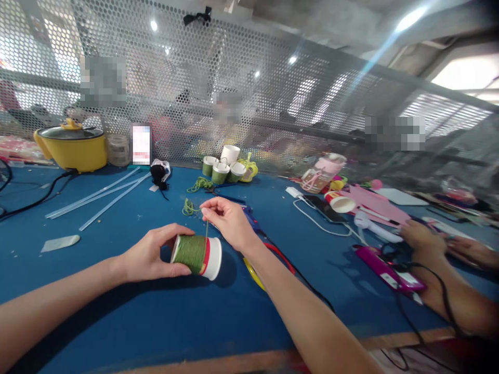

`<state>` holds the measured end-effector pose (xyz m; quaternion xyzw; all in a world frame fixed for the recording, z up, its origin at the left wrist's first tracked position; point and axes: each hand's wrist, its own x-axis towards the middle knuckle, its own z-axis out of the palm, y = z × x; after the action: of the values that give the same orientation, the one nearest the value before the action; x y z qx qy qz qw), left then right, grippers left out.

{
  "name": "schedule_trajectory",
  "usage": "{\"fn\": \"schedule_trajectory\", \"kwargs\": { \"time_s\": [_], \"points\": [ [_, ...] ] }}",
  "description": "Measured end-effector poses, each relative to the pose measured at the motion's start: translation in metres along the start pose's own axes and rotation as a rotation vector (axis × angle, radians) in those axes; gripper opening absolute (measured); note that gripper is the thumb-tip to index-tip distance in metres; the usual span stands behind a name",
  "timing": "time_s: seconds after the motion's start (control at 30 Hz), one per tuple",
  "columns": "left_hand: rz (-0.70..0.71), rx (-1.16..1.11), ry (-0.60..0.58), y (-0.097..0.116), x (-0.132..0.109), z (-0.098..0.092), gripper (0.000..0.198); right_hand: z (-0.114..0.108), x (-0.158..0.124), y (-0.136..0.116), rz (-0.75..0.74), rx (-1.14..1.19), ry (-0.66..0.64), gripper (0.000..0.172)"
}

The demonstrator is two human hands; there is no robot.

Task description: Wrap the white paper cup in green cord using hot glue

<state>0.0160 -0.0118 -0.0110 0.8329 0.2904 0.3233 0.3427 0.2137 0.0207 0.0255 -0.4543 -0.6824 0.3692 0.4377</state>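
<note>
Bare forearms reach to the yarn-wound paper cup, held sideways over the blue tabletop. The left hand clamps its yarn-covered end; the right hand pinches green yarn above it. Small green-wrapped cups stand beyond it.

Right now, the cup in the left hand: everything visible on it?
The cup looks like paper: white right end, red band beside it, green yarn wound closely around most of the visible side. It is held sideways in the left hand. A strand rises from it to the right hand. Contact with the table is unclear.
</note>
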Motion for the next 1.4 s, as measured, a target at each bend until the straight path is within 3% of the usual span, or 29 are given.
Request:
{"fn": "schedule_trajectory", "kwargs": {
  "time_s": [0.4,0.83,1.4],
  "points": [
    [0.121,0.084,0.022,-0.0010,-0.0003,-0.0008,0.052,0.0031,-0.0039,-0.0022,0.087,-0.015,-0.076,0.001],
    [0.243,0.194,0.026,0.0016,0.0000,-0.0027,0.052,0.0066,-0.0052,-0.0024,0.190,-0.039,-0.147,0.008],
    [0.231,0.166,0.018,-0.0002,-0.0006,-0.0020,0.053,0.0052,-0.0035,-0.0043,0.260,-0.043,-0.200,0.012]
  ]
}}
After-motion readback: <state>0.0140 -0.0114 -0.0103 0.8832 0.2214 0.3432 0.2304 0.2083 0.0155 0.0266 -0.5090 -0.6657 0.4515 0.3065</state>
